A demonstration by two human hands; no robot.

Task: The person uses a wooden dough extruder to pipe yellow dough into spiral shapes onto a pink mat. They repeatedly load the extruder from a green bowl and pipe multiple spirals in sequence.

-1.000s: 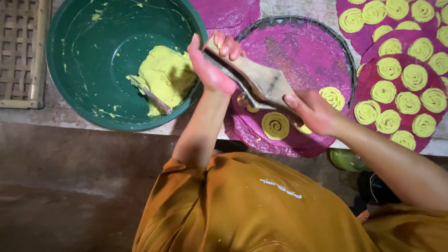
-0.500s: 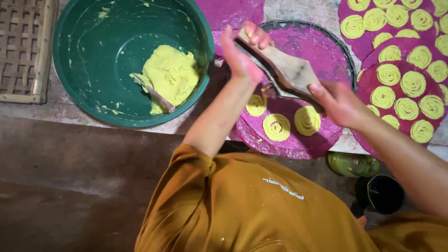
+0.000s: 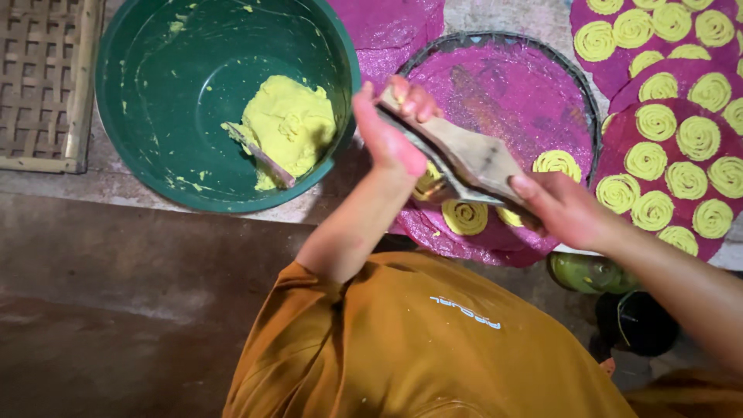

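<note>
My left hand (image 3: 387, 139) and my right hand (image 3: 561, 207) both grip a wooden dough press (image 3: 472, 159), one at each end. The press is held tilted over the near part of a round purple tray (image 3: 503, 85). Coiled yellow dough spirals (image 3: 464, 217) lie on the tray under and beside the press, some partly hidden by it. To the left stands a green bowl (image 3: 155, 93) with a lump of yellow dough (image 3: 290, 124) and a spatula (image 3: 259, 155) stuck in it.
More purple trays (image 3: 619, 73) filled with several yellow spirals lie at the right. A woven bamboo frame (image 3: 42, 77) lies at the far left. A green container (image 3: 580, 272) and a dark object (image 3: 635, 321) sit below the trays. My orange shirt (image 3: 418, 348) fills the foreground.
Both hands have carried the press a little to the right and nearer over the tray. More spirals now show on the tray's near side.
</note>
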